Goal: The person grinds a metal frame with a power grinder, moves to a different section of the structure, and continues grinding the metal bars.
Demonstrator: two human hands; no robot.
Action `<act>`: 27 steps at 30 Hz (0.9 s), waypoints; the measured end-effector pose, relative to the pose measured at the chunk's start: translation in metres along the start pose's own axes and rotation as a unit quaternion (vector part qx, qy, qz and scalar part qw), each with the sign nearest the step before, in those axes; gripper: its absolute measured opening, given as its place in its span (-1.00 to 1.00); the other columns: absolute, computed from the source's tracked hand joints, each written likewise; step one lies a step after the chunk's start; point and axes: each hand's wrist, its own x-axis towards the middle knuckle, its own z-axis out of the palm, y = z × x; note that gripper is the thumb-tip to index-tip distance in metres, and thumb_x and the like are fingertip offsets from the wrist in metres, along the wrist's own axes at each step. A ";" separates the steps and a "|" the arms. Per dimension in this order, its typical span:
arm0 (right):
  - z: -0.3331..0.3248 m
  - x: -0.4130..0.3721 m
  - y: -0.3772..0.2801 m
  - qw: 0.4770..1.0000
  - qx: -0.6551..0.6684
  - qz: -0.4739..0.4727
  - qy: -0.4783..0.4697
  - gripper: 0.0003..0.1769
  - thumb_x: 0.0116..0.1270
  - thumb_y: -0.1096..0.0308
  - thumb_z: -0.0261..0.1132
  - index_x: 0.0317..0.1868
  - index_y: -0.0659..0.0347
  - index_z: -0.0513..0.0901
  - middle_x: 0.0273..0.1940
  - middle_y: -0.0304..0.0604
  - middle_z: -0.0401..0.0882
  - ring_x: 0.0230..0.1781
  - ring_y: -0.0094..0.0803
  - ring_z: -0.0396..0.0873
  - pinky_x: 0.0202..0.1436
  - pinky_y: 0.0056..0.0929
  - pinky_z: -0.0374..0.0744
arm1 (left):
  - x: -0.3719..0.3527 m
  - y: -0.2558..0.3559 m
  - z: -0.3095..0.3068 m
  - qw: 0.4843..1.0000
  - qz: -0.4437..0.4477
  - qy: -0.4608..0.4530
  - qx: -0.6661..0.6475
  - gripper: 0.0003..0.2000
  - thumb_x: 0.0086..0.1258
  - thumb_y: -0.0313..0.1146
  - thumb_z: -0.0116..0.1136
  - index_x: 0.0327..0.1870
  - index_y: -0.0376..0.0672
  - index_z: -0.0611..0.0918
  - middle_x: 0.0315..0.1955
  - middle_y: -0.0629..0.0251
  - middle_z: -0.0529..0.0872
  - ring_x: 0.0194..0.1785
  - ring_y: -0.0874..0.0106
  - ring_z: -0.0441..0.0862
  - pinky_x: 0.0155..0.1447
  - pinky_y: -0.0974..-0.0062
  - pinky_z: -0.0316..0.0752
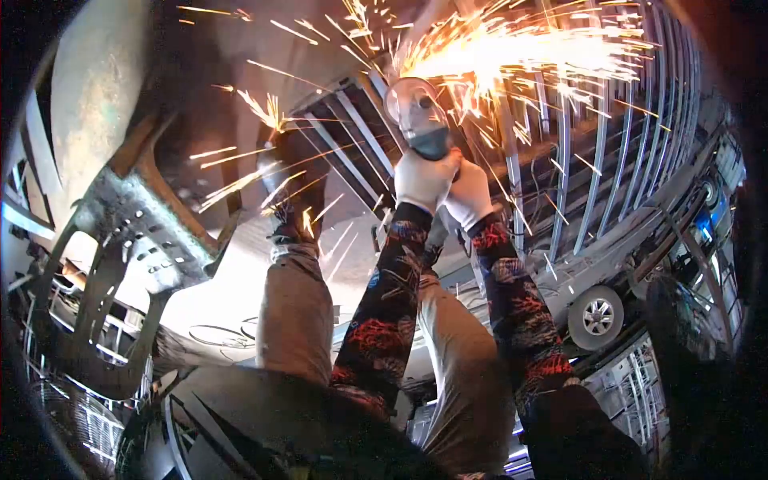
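Observation:
Both my hands wear pale gloves and are wrapped round an angle grinder (426,142), held out in front of me. My left hand (421,182) and my right hand (469,190) sit close together on its body, just behind the round guard (412,100). Patterned black and red sleeves cover my forearms. Bright sparks (520,56) stream from the disc to the right, and some scatter left. Beneath and beyond the grinder lies a metal frame of long parallel bars (564,168). Glare hides the exact point of contact.
A rusty metal chair-like frame with a perforated plate (164,244) stands at left. A thin cable (220,334) loops over the pale floor near my legs (296,312). A vehicle wheel (596,318) appears at right, with more metal racks (636,384) below it.

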 end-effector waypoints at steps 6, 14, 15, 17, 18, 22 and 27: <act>-0.003 0.002 -0.006 0.998 -0.029 -0.060 0.019 -0.65 0.19 0.13 0.38 -0.19 0.25 0.62 -0.31 0.20 0.67 -0.19 0.14 0.66 -0.12 -0.13 0.60 | -0.001 0.025 -0.008 0.994 -0.051 -0.004 0.100 -0.56 0.08 -0.04 0.40 -0.35 -0.34 0.71 -0.44 -0.02 0.77 -0.27 0.12 0.78 -0.15 0.28 0.63; -0.010 0.008 -0.024 0.999 -0.031 -0.011 0.011 -0.49 0.03 0.04 0.50 -0.16 0.27 0.65 -0.22 0.20 0.69 -0.12 0.08 0.67 -0.08 -0.16 0.62 | 0.012 0.025 -0.010 0.998 -0.035 -0.055 0.027 -0.53 0.07 0.02 0.37 -0.30 -0.31 0.73 -0.39 -0.09 0.76 -0.18 0.06 0.76 -0.12 0.23 0.63; -0.011 0.003 -0.023 0.999 -0.041 -0.022 0.013 -0.49 0.03 0.03 0.50 -0.17 0.27 0.65 -0.23 0.19 0.69 -0.13 0.08 0.67 -0.08 -0.16 0.62 | 0.006 0.025 -0.010 0.998 -0.037 -0.053 0.015 -0.52 0.07 0.02 0.37 -0.29 -0.32 0.73 -0.39 -0.09 0.76 -0.19 0.06 0.76 -0.12 0.24 0.63; -0.001 0.003 0.005 0.998 -0.064 -0.007 0.024 -0.49 0.04 0.04 0.49 -0.17 0.28 0.66 -0.27 0.19 0.69 -0.16 0.08 0.68 -0.08 -0.15 0.62 | -0.003 0.036 -0.017 0.998 -0.051 -0.041 0.001 -0.52 0.05 0.01 0.39 -0.27 -0.32 0.73 -0.40 -0.07 0.77 -0.23 0.06 0.77 -0.11 0.26 0.63; -0.006 0.001 -0.011 0.997 -0.068 0.012 0.025 -0.51 0.04 0.05 0.48 -0.20 0.30 0.65 -0.31 0.22 0.68 -0.19 0.11 0.68 -0.10 -0.12 0.61 | 0.001 0.040 -0.018 0.998 -0.050 -0.039 -0.001 -0.52 0.05 0.01 0.39 -0.27 -0.32 0.73 -0.40 -0.07 0.77 -0.23 0.06 0.77 -0.11 0.26 0.63; -0.011 0.002 -0.027 0.998 -0.027 0.036 0.032 -0.55 0.05 0.05 0.47 -0.19 0.23 0.66 -0.29 0.21 0.68 -0.19 0.13 0.66 -0.09 -0.12 0.61 | 0.016 0.028 -0.012 0.996 -0.044 -0.079 0.015 -0.48 0.05 0.03 0.39 -0.35 -0.41 0.72 -0.43 -0.17 0.74 -0.23 0.04 0.77 -0.12 0.26 0.63; -0.011 -0.001 -0.039 1.000 -0.010 0.020 0.005 -0.52 0.06 0.09 0.47 -0.06 0.18 0.67 -0.23 0.17 0.69 -0.11 0.04 0.69 -0.06 -0.20 0.62 | 0.007 0.029 -0.021 0.995 -0.062 -0.076 -0.011 -0.53 0.06 -0.01 0.42 -0.37 -0.36 0.73 -0.44 -0.10 0.75 -0.25 0.07 0.77 -0.17 0.26 0.63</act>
